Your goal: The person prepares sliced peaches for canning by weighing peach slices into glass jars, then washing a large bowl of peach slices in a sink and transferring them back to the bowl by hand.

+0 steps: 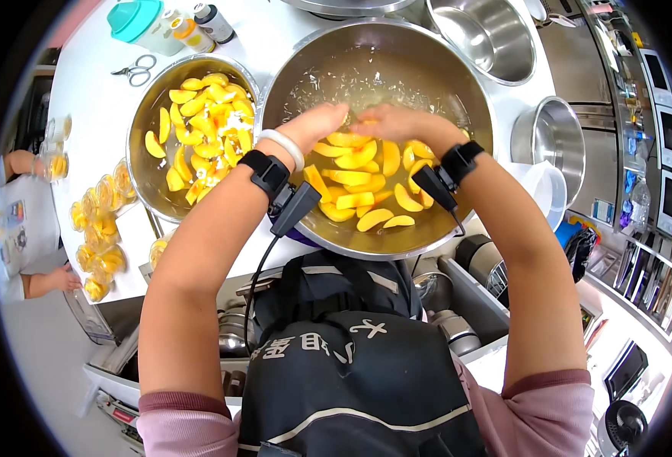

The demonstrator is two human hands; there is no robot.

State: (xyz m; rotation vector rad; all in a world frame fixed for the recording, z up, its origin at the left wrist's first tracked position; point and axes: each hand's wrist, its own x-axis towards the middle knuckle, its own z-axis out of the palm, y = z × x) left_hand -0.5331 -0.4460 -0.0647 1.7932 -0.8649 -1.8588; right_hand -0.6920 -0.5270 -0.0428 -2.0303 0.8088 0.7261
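Note:
Both hands are over a large steel bowl (pixel 473 99) of clear liquid, where many yellow peach slices (pixel 362 156) lie on the near side. My left hand (pixel 322 122), below a white wristband, reaches in from the left with its fingers angled down and mostly hidden. Facing it, my right hand (pixel 397 122) bends inward just above the slices. Its fingertips are blurred, and whether a slice is between them cannot be made out. Beside the left forearm stands a smaller steel bowl (pixel 139 114), also holding peach slices (pixel 210 126) in liquid.
Scissors (pixel 136 70), a teal-lidded jug (pixel 142 27) and small bottles (pixel 191 30) stand back left. Filled clear cups (pixel 100 236) line the table's left edge, near another person (pixel 27 221). Empty steel pots (pixel 484 38) and a white plastic tub (pixel 545 190) are at right. Below is an open drawer (pixel 473 297).

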